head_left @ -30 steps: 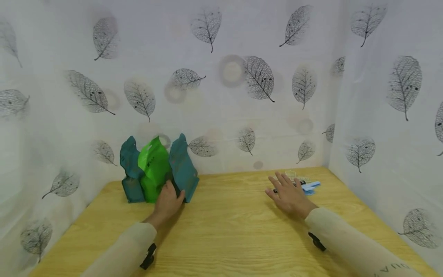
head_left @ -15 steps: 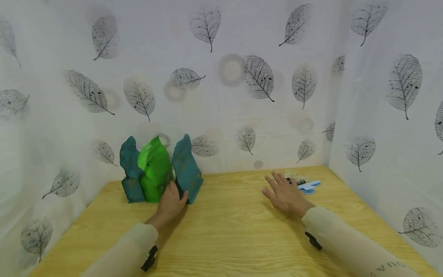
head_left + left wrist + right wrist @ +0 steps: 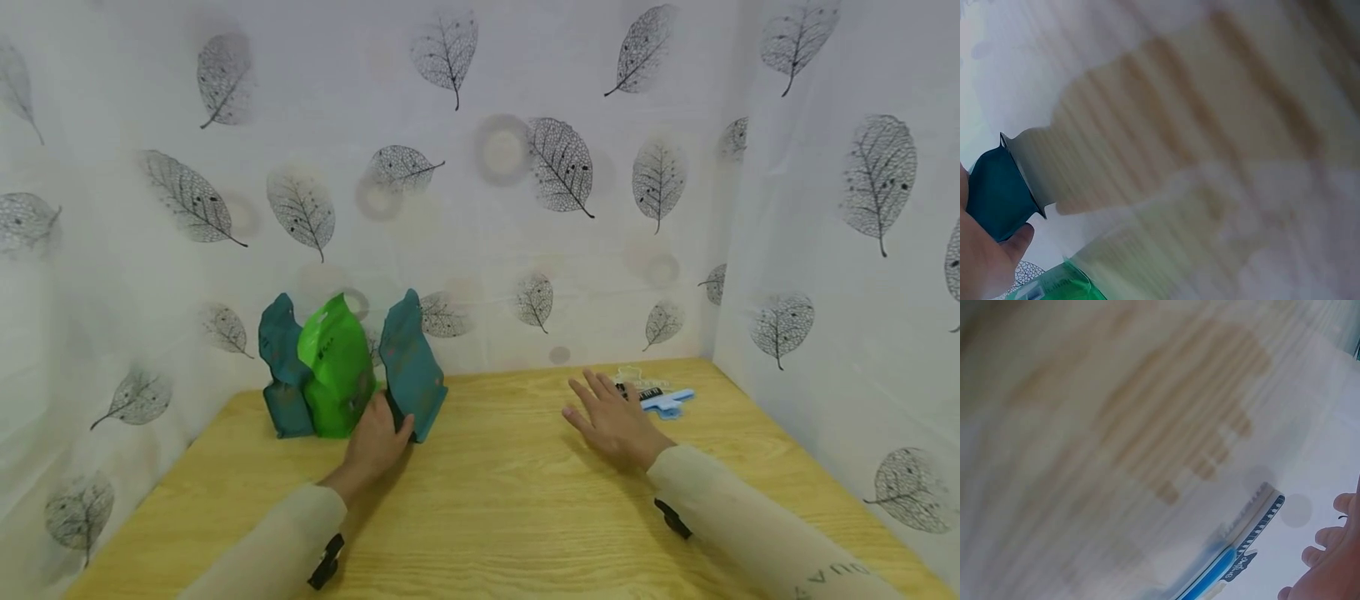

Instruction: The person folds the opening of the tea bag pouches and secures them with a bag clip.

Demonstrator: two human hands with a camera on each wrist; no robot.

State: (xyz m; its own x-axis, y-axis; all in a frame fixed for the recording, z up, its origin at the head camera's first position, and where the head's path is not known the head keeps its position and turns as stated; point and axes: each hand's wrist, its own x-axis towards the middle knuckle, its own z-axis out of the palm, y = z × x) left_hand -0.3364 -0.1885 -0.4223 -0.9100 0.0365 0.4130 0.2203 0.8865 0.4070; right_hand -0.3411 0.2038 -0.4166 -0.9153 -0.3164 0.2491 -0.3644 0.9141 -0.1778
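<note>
My left hand (image 3: 372, 437) grips the lower left edge of a teal pouch bag (image 3: 412, 367), thumb in front; some fingers are hidden behind it. The bag stands upright, leaning slightly. Just left of it stands a green pouch bag (image 3: 333, 367), apart from the held one. In the left wrist view, the hand (image 3: 985, 262) is around the teal bag (image 3: 999, 194), near the green bag (image 3: 1063, 284). My right hand (image 3: 615, 423) is spread over the table, holding nothing. Beside it lie a blue bag clip (image 3: 670, 403) and a black strip with white marks (image 3: 651, 392).
A second teal pouch bag (image 3: 283, 358) stands at the far left, against the green one. Behind the clip lies a pale, clear-looking item (image 3: 628, 374), too small to make out. Leaf-patterned curtains (image 3: 487, 242) enclose the wooden table (image 3: 487, 500) at the back and both sides.
My left hand has shifted the teal bag a little to the right, widening the gap from the green bag. My right hand has drifted slightly left, exposing more of the clip and black strip.
</note>
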